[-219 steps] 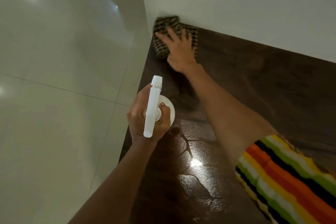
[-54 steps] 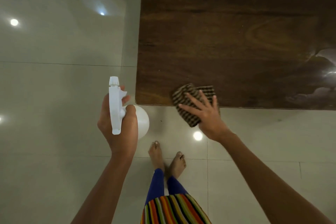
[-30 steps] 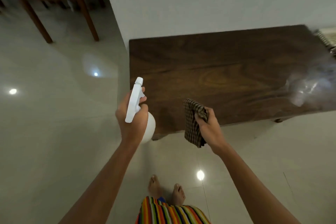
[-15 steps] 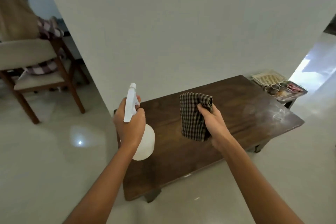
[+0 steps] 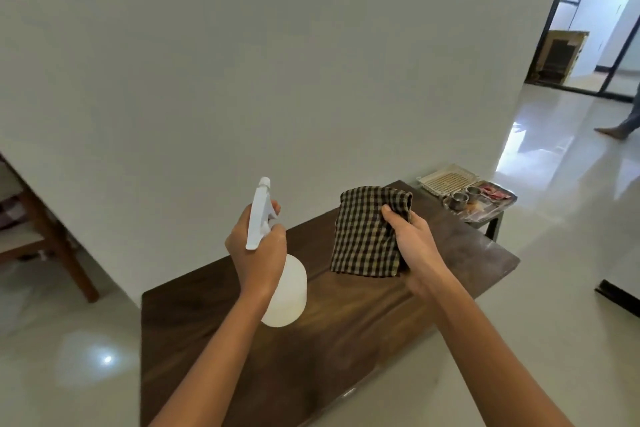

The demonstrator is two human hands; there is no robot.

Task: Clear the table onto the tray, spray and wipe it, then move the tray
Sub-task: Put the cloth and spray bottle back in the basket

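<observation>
Both hands are full and held up over the dark wooden table [image 5: 346, 333], neither one touching it. The left hand [image 5: 258, 253] is wrapped around the neck of a white spray bottle [image 5: 287, 291], its nozzle pointing away toward the wall and a finger curled near the trigger, which keeps it ready to fire, though it looks more carried than aimed. The right hand [image 5: 412, 243] pinches a brown checked cloth [image 5: 367, 236] by its upper corner so it hangs loose in a flat fold, clear of the wood; held that way it won't drag across the surface. The tabletop itself is bare, with a faint sheen toward the far right end, so I'd judge the spraying and wiping about finished. At that far end, just past the table's corner, sits the metal tray [image 5: 485, 210] on what looks like a small stand, carrying two small steel cups [image 5: 465, 196] and something reddish I can't make out; a pale slatted basket [image 5: 446, 180] rests just beside it, nearer the wall. Moving the tray seems the remaining job, and both hands would first need to put down what they grip.
</observation>
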